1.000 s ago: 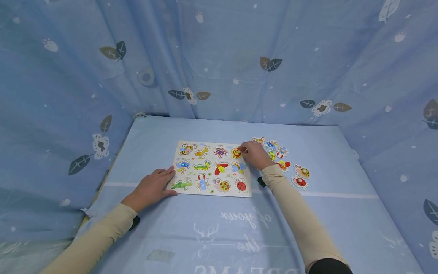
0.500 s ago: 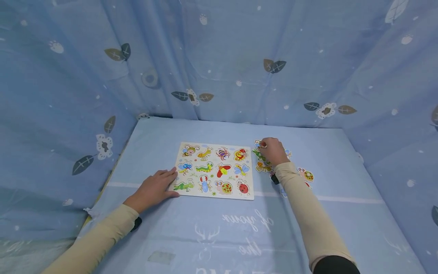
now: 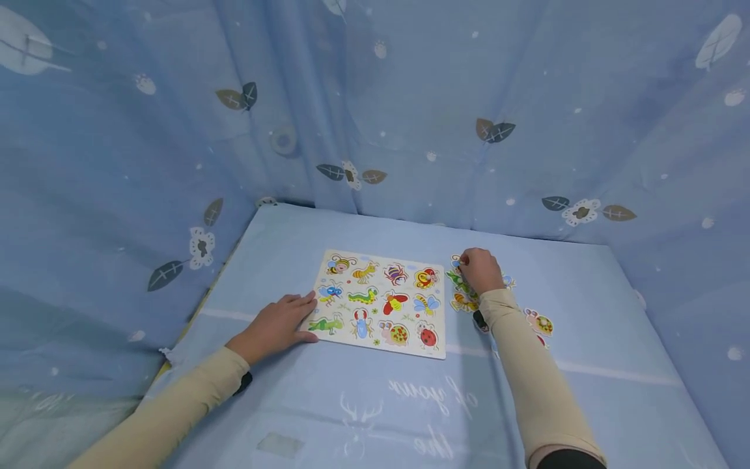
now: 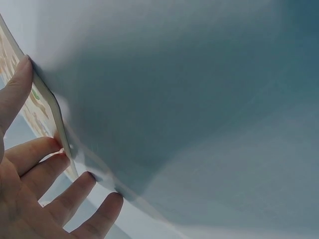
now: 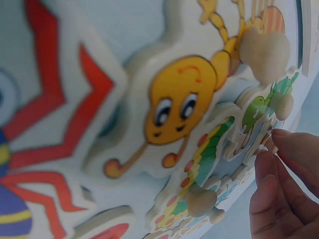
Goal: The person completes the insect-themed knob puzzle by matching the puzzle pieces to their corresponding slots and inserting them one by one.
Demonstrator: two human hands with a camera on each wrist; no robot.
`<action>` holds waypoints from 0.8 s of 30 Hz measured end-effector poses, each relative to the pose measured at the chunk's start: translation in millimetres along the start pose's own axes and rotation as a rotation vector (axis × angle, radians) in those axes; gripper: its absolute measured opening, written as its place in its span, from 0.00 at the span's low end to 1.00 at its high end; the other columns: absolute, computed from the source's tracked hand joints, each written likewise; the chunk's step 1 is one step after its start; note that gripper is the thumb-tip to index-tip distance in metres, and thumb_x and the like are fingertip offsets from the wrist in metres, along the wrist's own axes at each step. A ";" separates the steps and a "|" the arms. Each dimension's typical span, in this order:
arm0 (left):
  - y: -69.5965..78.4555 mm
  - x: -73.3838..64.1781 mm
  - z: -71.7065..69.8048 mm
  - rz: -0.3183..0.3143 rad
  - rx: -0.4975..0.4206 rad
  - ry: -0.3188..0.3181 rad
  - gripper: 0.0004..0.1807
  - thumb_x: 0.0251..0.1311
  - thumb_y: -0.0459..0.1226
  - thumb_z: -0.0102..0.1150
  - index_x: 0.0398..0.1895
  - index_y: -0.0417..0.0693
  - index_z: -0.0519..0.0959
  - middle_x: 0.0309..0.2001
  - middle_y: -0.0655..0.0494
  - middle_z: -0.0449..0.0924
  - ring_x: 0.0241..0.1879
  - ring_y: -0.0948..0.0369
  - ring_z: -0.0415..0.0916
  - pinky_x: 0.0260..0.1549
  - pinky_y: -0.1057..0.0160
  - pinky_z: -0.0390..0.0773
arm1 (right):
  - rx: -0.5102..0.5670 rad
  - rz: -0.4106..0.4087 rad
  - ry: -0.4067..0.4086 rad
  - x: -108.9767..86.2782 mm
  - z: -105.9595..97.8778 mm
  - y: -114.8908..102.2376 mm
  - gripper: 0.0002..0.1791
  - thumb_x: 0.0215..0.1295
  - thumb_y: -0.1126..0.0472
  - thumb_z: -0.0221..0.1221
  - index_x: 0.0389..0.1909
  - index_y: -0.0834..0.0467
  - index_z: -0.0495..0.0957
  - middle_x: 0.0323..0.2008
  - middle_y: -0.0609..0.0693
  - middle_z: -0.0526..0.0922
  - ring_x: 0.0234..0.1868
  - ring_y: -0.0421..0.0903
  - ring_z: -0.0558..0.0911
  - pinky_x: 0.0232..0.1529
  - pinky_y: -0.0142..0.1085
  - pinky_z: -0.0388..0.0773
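Observation:
A flat puzzle board [image 3: 404, 349] printed with cartoon insects lies on the cloth. My left hand [image 3: 281, 327] rests along its left edge, fingers extended; in the left wrist view, the thumb and fingertips touch the board's rim. To the right of the board, my right hand [image 3: 482, 270] pinches at the bee puzzle piece [image 3: 455, 261] at the top of a loose pile. The right wrist view has the thumb and fingers [image 5: 265, 174] together among knobbed wooden pieces. Close to that camera are an orange ant piece [image 5: 182, 99], a caterpillar piece [image 5: 207, 162] and a red-legged spider piece [image 5: 50, 119].
A snail piece [image 3: 540, 322] lies to the right of my right forearm, with a red piece partly hidden beside it. The light blue cloth [image 3: 328, 404] covers the table, and a patterned curtain [image 3: 422, 98] hangs behind and at the sides.
My right hand has left the board's upper right corner and moved right to the loose pieces, where it stays. The left hand keeps its place on the board. The head view has shifted slightly.

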State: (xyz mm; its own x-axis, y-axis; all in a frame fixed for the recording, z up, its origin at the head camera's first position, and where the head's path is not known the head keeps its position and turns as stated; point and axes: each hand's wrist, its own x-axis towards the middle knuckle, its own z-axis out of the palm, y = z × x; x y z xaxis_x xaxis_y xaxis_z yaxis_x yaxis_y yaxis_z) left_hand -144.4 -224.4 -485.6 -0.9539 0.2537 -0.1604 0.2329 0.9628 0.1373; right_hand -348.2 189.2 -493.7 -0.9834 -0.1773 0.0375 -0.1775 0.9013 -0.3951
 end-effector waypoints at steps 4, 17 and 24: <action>3.2 -1.3 0.5 0.005 -0.003 -0.006 0.47 0.60 0.58 0.70 0.75 0.40 0.69 0.78 0.46 0.66 0.72 0.43 0.68 0.60 0.40 0.78 | -0.007 0.007 0.010 -2.8 1.2 2.6 0.07 0.72 0.66 0.62 0.41 0.66 0.86 0.41 0.64 0.89 0.37 0.57 0.86 0.43 0.51 0.84; 6.7 -8.3 10.6 -0.006 -0.023 -0.009 0.46 0.59 0.58 0.70 0.74 0.41 0.70 0.77 0.47 0.67 0.72 0.43 0.69 0.59 0.40 0.79 | -0.010 0.000 -0.004 -5.8 9.9 11.1 0.05 0.71 0.67 0.63 0.38 0.65 0.85 0.37 0.61 0.88 0.33 0.53 0.83 0.39 0.48 0.82; 5.2 -10.9 12.9 -0.006 -0.017 0.016 0.46 0.58 0.57 0.71 0.74 0.41 0.71 0.77 0.48 0.68 0.71 0.44 0.70 0.56 0.41 0.79 | 0.004 -0.011 -0.004 -8.5 8.2 11.1 0.05 0.71 0.67 0.62 0.37 0.64 0.85 0.36 0.61 0.88 0.32 0.53 0.82 0.37 0.48 0.80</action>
State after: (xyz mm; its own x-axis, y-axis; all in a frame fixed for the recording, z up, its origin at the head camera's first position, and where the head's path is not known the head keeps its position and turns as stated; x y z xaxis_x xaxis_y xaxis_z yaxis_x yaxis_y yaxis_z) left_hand -130.4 -221.0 -495.7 -0.9582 0.2460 -0.1460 0.2238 0.9626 0.1525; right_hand -341.5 197.5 -505.9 -0.9813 -0.1885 0.0383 -0.1880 0.8976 -0.3987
